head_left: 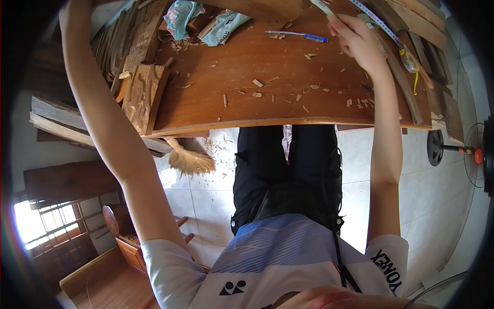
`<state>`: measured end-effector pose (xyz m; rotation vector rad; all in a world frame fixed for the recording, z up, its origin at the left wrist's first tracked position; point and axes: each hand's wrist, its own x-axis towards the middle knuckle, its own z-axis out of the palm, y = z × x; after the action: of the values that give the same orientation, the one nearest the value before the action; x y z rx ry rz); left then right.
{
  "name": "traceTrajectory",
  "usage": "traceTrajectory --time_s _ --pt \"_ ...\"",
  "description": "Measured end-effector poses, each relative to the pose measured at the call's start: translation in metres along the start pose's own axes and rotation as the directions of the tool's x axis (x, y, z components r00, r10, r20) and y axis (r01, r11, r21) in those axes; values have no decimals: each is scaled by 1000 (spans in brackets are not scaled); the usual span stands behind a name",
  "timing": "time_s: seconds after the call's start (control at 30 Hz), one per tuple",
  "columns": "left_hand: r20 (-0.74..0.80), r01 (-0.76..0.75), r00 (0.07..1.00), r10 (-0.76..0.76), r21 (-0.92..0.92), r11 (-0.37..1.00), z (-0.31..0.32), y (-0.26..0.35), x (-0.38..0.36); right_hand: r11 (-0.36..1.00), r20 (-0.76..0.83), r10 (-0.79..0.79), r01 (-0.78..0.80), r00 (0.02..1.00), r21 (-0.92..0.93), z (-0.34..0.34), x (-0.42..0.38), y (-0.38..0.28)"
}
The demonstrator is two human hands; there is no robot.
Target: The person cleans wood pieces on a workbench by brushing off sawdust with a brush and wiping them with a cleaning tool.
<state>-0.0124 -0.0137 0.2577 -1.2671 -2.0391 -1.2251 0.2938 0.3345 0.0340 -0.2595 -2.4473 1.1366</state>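
My right hand (355, 41) is over the far right of the brown wooden table (247, 110). Its fingers are closed on a narrow pale strip (322, 7), which runs out past the top edge; its kind I cannot make out. A blue pen (303, 36) lies just left of this hand. To its right, a yellow tape measure (408, 61) rests with its blade (378, 20) pulled out. My left forearm (98, 98) reaches up the left side, and the hand is cut off by the top edge. A wooden board (257, 7) crosses the top.
Wood chips (257, 83) are scattered over the table. At left are a carved wood block (141, 98), stacked slats (110, 51) and two crumpled pale-green wrappers (182, 18). More planks (422, 20) line the right. A straw broom (190, 159) and a fan (473, 154) are below.
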Motion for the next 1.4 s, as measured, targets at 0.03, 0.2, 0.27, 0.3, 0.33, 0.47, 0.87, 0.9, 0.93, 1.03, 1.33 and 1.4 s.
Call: traceTrajectory --time_s 0.03,0.2,0.27,0.3,0.33,0.47,0.87,0.9,0.93,1.03,1.33,1.4 --pt "-17 29 999 -30 -69 997 0 -16 -3 999 -22 11 -10 1000 40 10 1 -2" --pt "-351 246 859 -373 -356 901 61 -23 -80 999 -216 -29 32 976 11 53 1 -23" --pt "-326 216 865 -381 -443 870 81 -23 -107 1000 -216 -8 10 976 9 68 1 -33" --pt "-326 276 833 -448 -457 846 91 -19 -119 999 -173 -20 12 985 -48 74 -1 -42" --pt "-324 334 796 -511 -470 817 100 -17 -130 994 -130 -29 15 991 -104 79 -2 -48" --pt "-219 448 725 -653 -570 688 124 -14 -174 985 -137 -20 -5 990 -174 82 -10 -46" --pt "-44 655 603 -797 -543 526 144 7 -247 950 138 101 -55 985 -308 100 -24 -91" --pt "-32 667 598 -801 -534 520 143 10 -248 929 27 69 -54 997 -366 102 -20 -76" --pt "-17 676 596 -803 -528 514 141 13 -248 887 -50 44 -62 998 -457 100 -16 -70" --pt "56 698 603 -796 -520 492 140 17 -246 860 0 71 -61 997 -507 105 -22 -73" --pt "177 726 595 -784 -537 429 155 10 -259 874 99 71 -14 993 -486 107 -26 -76" --pt "177 722 597 -782 -544 428 155 10 -257 849 26 -34 42 999 -526 105 -30 -67"
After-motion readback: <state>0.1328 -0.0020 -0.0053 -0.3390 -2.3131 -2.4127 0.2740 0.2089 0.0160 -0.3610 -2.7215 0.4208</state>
